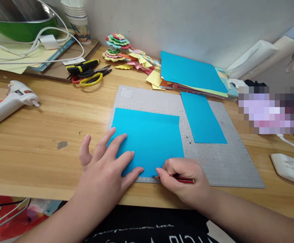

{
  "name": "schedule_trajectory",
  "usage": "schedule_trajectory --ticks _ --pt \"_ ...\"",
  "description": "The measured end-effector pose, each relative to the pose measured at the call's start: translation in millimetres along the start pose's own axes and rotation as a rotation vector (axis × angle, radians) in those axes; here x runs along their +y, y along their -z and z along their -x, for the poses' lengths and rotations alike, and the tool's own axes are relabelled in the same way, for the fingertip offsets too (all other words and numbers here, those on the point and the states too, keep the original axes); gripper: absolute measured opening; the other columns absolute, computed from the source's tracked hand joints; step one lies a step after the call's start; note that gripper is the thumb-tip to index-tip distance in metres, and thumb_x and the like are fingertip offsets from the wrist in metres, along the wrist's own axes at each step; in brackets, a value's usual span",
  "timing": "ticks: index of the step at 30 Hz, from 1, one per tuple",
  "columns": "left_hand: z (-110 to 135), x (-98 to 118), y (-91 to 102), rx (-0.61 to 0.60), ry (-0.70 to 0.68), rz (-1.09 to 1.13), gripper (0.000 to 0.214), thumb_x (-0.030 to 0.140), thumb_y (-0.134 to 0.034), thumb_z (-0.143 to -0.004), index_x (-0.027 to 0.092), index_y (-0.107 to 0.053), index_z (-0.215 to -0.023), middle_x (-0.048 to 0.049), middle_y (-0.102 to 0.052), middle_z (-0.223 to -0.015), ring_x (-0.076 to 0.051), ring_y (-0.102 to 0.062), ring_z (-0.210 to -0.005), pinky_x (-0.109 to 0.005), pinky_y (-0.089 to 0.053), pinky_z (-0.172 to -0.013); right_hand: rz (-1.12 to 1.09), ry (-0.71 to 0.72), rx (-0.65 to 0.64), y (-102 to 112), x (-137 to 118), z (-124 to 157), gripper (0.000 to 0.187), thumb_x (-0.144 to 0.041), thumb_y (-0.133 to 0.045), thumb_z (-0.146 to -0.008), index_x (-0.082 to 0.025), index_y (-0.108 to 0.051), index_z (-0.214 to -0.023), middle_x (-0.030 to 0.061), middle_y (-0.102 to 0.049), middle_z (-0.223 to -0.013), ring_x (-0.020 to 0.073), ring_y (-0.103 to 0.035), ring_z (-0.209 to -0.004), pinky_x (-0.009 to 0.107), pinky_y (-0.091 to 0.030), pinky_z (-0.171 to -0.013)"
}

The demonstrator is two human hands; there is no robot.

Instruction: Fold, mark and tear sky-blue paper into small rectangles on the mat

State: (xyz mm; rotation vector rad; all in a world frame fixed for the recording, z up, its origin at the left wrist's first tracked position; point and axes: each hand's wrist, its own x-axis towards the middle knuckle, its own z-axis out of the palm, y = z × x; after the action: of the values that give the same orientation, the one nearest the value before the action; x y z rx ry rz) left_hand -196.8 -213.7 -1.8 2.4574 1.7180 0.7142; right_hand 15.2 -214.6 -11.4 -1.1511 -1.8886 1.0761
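Here, your right hand (189,170) grips a red pencil (187,180) at the near edge of a blue sheet (153,141); your left hand (107,170) lies splayed, grasping nothing, over its left side.

Wooden table (48,162) carries grey cutting mat (228,162). Left of mat: glue gun (15,101). Left and behind mat: cardboard (53,71). Behind mat: paper stack (192,72), paper decorations (116,45). Right of mat: white power strip (292,172).

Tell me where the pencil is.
In the head view, the pencil is low, just right of centre, in the right hand, its tip at the near edge of the nearest blue sheet.
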Motion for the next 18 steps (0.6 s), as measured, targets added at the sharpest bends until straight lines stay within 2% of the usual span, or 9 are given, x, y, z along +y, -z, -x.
schedule_trajectory --ticks 2,7,11,14,16,18 --pt "0.3 -0.2 0.1 0.003 -0.005 -0.004 0.023 0.046 -0.064 -0.082 0.024 -0.068 -0.075 -0.0096 -0.063 -0.128 -0.036 -0.042 -0.133 -0.063 -0.009 -0.113 0.014 -0.003 0.018 -0.5 -0.3 -0.7 0.042 -0.017 -0.057 -0.087 -0.022 -0.027 -0.058 -0.0068 -0.03 -0.053 0.008 -0.032 -0.047 0.027 -0.026 -0.046" --pt "0.1 0.4 -0.2 0.002 0.005 0.006 0.023 0.046 -0.064 -0.083 0.024 -0.068 -0.076 -0.0096 -0.063 -0.128 -0.036 -0.041 -0.134 -0.063 -0.01 -0.113 0.018 0.032 -0.031 0.5 -0.1 -0.6 0.041 -0.015 -0.057 -0.086 -0.021 -0.029 -0.057 -0.0069 -0.031 -0.053 0.0079 -0.032 -0.048 0.027 -0.026 -0.047" --pt "-0.2 0.5 0.5 -0.005 -0.002 -0.011 0.024 0.046 -0.063 -0.083 0.024 -0.067 -0.075 -0.0104 -0.063 -0.128 -0.036 -0.042 -0.133 -0.063 -0.01 -0.113 -0.11 -0.106 0.024 3.0 -0.1 0.5 0.038 -0.027 -0.061 -0.087 -0.021 -0.038 -0.057 -0.0051 -0.043 -0.052 0.0091 -0.041 -0.048 0.026 -0.031 -0.046" --pt "-0.5 0.6 0.8 0.004 -0.001 -0.011 0.023 0.046 -0.063 -0.083 0.024 -0.068 -0.076 -0.01 -0.063 -0.127 -0.037 -0.043 -0.133 -0.063 -0.011 -0.113 -0.279 -0.188 0.02 6.0 -3.0 -2.3 0.023 -0.039 -0.063 -0.087 -0.022 -0.055 -0.072 -0.0026 -0.056 -0.057 0.0107 -0.048 -0.048 0.025 -0.035 -0.045" --pt "-0.8 0.7 0.8 -0.001 0.0 -0.008 0.023 0.045 -0.062 -0.084 0.024 -0.068 -0.076 -0.0097 -0.063 -0.127 -0.036 -0.043 -0.133 -0.063 -0.012 -0.113 -0.291 -0.152 -0.013 8.0 -5.7 -5.6 0.019 -0.04 -0.063 -0.087 -0.022 -0.061 -0.083 0.0006 -0.063 -0.065 0.013 -0.055 -0.056 0.027 -0.042 -0.05" --pt "-0.9 0.6 0.7 -0.003 -0.001 -0.008 0.024 0.046 -0.062 -0.084 0.024 -0.068 -0.076 -0.01 -0.063 -0.127 -0.036 -0.043 -0.133 -0.063 -0.012 -0.113 -0.229 -0.074 -0.041 9.2 -7.6 -7.9 0.021 -0.039 -0.06 -0.089 -0.021 -0.064 -0.078 0.0029 -0.065 -0.069 0.0154 -0.06 -0.065 0.029 -0.047 -0.059"
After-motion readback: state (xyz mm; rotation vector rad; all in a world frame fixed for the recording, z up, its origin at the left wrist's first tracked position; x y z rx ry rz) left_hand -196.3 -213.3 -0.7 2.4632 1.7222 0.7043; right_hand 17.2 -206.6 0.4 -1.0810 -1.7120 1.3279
